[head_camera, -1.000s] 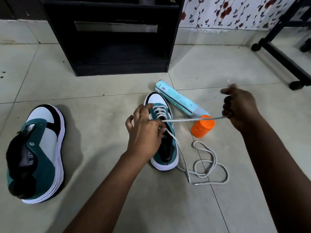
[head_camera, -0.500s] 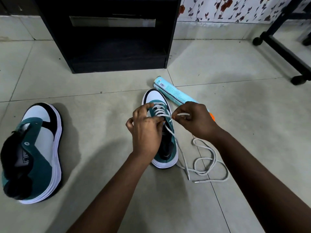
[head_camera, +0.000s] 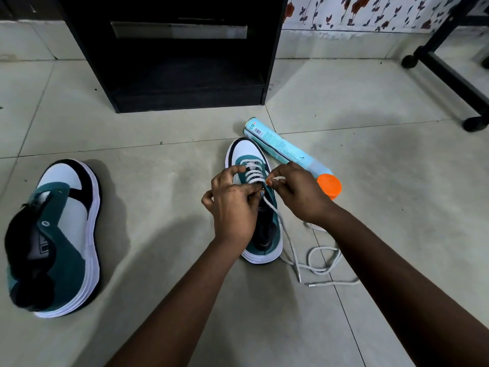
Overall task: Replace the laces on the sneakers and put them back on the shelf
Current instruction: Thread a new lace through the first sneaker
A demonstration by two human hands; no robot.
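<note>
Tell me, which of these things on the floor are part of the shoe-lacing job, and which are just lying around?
Part of the job:
- upright sneaker, steadied by the left hand
- white lace, pinched by the right hand
- unlaced sneaker, on its side
- black shelf

Lying about:
- spray can
- black wheeled frame

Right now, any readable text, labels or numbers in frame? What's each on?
"SPRAY": printed on the side of the light blue spray can lying behind the sneaker being laced.
Barcode and recycling mark near the can's base: digits too small to read.
Remaining print along the can: blurred, unreadable.
Tongue label on the other sneaker: dark patch, not legible.
Nothing else carries text.
</note>
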